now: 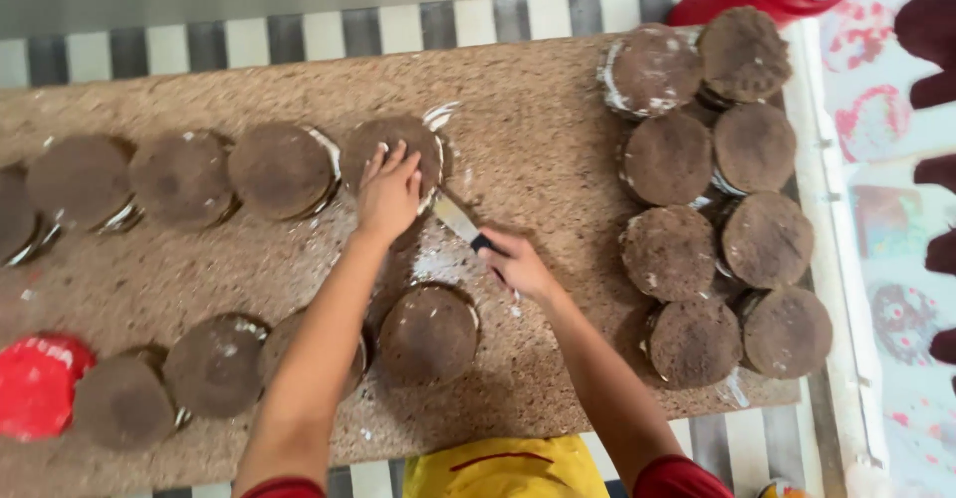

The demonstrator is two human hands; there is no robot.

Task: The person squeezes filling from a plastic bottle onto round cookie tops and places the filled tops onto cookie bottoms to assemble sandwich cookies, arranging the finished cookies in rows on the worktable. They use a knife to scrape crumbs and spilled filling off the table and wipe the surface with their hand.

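**Spatula Working the Edge of a Round Sponge Layer**

You are pressing your left hand [388, 194] flat, fingers spread wide, on top of a brown round cake layer [393, 149] sitting at the 12 o'clock side of the cork-textured board [538, 129]. Your right hand [518, 264] is closing around the dark handle of a spatula [460, 221], and its pale blade is pointing toward 10 o'clock, meeting the layer's lower right edge.

Progress, as judged from the layout: three more layers [184, 174] are lying in a row at 9 o'clock of the held one, and white cream is showing at their rims. Another row [428, 331] is running along the 6 o'clock edge. At 3 o'clock, stacked layers [712, 199] are waiting in two columns, apparently the remaining stock. A red lid [38, 383] is resting at 8 o'clock.
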